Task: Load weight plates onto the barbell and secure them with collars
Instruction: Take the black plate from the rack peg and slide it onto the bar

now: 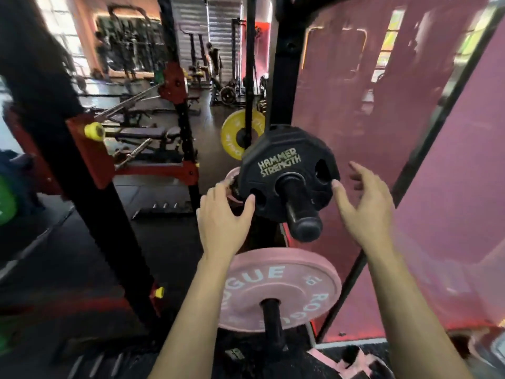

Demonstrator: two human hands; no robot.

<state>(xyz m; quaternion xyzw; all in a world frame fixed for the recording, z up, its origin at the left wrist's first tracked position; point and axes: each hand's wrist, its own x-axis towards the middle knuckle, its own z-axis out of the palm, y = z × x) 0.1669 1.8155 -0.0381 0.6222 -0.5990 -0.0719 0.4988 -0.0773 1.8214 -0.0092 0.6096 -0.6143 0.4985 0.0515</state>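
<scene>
A black Hammer Strength plate (pixel 284 160) sits on the barbell sleeve (pixel 300 212), whose end points toward me. A pink plate (pixel 232 173) shows just behind it on the same sleeve. My left hand (pixel 221 220) rests at the plate's lower left edge, thumb touching the rim, fingers reaching behind it. My right hand (pixel 363 206) hovers at the plate's right edge with fingers spread, only the thumb tip near the rim. No collar is visible on the sleeve.
A pink Rogue plate (pixel 281 285) hangs on a storage peg below. The black and red rack upright (pixel 90 170) stands left. A yellow plate (pixel 235 138) sits behind. A pink wall panel (pixel 437 160) is close on the right. Benches and bars fill the far floor.
</scene>
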